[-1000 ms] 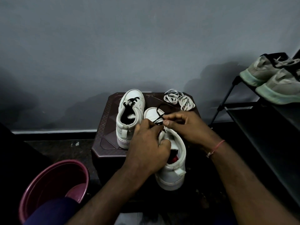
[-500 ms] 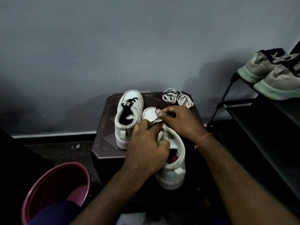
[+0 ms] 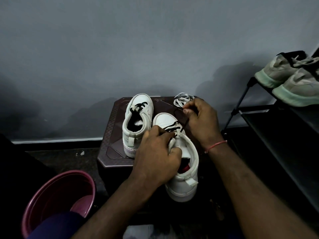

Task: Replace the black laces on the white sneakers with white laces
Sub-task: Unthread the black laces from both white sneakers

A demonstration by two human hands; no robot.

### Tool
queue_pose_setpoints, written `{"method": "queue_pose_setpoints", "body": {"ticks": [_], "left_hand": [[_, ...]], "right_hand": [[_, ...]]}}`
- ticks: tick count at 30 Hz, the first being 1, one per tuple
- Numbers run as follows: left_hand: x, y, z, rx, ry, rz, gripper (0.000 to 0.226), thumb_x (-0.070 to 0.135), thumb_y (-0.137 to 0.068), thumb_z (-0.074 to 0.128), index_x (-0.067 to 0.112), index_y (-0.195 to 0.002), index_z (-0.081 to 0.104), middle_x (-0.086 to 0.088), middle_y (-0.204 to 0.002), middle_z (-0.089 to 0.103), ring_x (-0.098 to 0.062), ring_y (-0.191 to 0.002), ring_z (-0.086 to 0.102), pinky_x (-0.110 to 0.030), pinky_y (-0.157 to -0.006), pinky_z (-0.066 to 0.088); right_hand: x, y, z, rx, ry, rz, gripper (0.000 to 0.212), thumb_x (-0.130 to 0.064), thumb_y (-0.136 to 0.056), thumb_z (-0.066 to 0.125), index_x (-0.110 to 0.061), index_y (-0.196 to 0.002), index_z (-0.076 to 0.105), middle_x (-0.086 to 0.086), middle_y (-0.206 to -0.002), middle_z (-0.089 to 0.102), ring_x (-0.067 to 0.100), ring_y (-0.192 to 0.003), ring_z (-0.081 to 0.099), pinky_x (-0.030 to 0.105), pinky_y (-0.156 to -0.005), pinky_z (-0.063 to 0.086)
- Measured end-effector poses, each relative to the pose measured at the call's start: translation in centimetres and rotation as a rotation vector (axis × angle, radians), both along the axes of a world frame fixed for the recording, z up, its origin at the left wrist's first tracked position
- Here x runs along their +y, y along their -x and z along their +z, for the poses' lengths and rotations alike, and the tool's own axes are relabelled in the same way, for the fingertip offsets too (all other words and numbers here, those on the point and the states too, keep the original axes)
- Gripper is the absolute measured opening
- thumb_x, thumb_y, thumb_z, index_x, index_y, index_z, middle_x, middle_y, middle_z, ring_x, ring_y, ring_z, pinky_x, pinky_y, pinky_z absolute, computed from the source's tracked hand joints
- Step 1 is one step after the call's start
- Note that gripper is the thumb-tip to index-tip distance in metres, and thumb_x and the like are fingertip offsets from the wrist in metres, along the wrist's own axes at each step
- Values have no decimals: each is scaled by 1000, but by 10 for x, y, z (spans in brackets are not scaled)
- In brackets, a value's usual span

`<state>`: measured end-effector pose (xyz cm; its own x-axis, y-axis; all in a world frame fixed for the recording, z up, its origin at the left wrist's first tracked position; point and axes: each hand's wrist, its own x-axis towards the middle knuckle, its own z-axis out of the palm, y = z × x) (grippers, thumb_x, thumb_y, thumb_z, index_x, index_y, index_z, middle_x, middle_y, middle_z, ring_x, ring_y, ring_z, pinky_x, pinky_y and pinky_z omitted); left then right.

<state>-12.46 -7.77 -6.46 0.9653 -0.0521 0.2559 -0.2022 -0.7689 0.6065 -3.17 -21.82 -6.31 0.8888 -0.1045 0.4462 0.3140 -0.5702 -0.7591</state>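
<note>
Two white sneakers stand on a dark brown stool [image 3: 112,152]. The near sneaker [image 3: 184,171] points away from me; my left hand [image 3: 157,156] grips its tongue and upper edge. A black lace [image 3: 174,125] runs from its eyelets up to my right hand [image 3: 200,121], which pinches the lace and holds it lifted behind the toe. The far sneaker [image 3: 138,121] sits to the left with its black lace [image 3: 139,106] still threaded. A bundle of white laces [image 3: 180,100] lies at the stool's back right, partly hidden by my right hand.
A maroon plastic bucket [image 3: 57,199] stands on the floor at the lower left. A black shoe rack [image 3: 269,128] on the right carries a pair of grey sneakers with pale green soles [image 3: 293,83]. A grey wall rises right behind the stool.
My right hand has moved up and back toward the white laces, drawing the black lace out of the near sneaker. My left hand stays on the sneaker.
</note>
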Motion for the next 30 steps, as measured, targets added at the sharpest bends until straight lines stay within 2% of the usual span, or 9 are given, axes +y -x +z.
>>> {"method": "queue_pose_setpoints", "body": {"ticks": [4, 6, 9, 12, 16, 18, 22, 24, 30], "left_hand": [[2, -1, 0, 6, 2, -1, 61, 42, -70, 37, 20, -119, 67, 1, -111, 54, -21, -110, 48, -41, -95, 44], [2, -1, 0, 1, 2, 2, 62, 43, -69, 36, 21, -117, 67, 1, -110, 53, -21, -110, 47, -41, -94, 45], [1, -1, 1, 1, 10, 7, 62, 45, -67, 34, 22, -114, 67, 2, -106, 52, -21, -108, 47, -43, -91, 46], [0, 0, 1, 4, 2, 11, 66, 48, -65, 30, 22, -114, 67, 2, -106, 51, -21, -108, 47, -43, -91, 46], [1, -1, -1, -8, 5, 1, 68, 47, -66, 31, 21, -117, 68, 2, -106, 53, -22, -109, 48, -43, -92, 46], [1, -1, -1, -9, 10, 0, 67, 47, -66, 31, 20, -116, 68, 2, -106, 53, -22, -108, 48, -42, -92, 46], [3, 0, -1, -15, 35, 8, 63, 46, -67, 32, 21, -111, 69, 1, -105, 54, -21, -107, 49, -42, -91, 46], [2, -1, -1, -7, 31, 6, 63, 46, -67, 32, 21, -112, 68, 1, -106, 53, -21, -108, 48, -42, -92, 46], [1, 2, -1, -14, 27, 10, 61, 46, -67, 33, 22, -110, 69, 2, -104, 53, -21, -108, 48, -43, -91, 46]], "right_hand": [[-8, 11, 2, 282, -307, 204, 18, -18, -87, 71, -23, -100, 60, 0, -86, 65, 6, -60, 61, 25, -56, 50], [-12, 24, 2, 422, -294, 347, 25, -15, -85, 72, -13, -109, 63, 3, -89, 68, 7, -66, 64, 21, -63, 53], [-15, 33, 0, 351, -166, 430, 15, -4, -83, 72, -12, -96, 72, -1, -88, 74, 4, -80, 66, 18, -76, 53], [-11, 32, 4, 306, -112, 426, 23, 3, -83, 69, -20, -82, 73, -7, -79, 73, 0, -75, 65, 16, -73, 51], [-8, 12, -1, 158, -129, 123, 33, 0, -84, 66, -32, -74, 66, -17, -75, 67, -11, -69, 59, 8, -70, 44], [-4, 6, -6, 134, -151, 45, 30, -5, -85, 65, -33, -74, 64, -18, -75, 66, -9, -70, 59, 14, -72, 44], [-2, 20, -3, 288, -139, 317, 11, -13, -87, 70, -24, -88, 70, -7, -82, 71, 0, -73, 64, 18, -71, 51], [-9, 26, 0, 305, -119, 413, 14, -9, -85, 72, -21, -91, 72, -3, -86, 73, 2, -78, 67, 17, -74, 53], [-1, 30, 2, 208, -121, 413, 27, 11, -80, 66, -15, -84, 71, -5, -80, 70, -4, -72, 62, 11, -70, 48]]}}
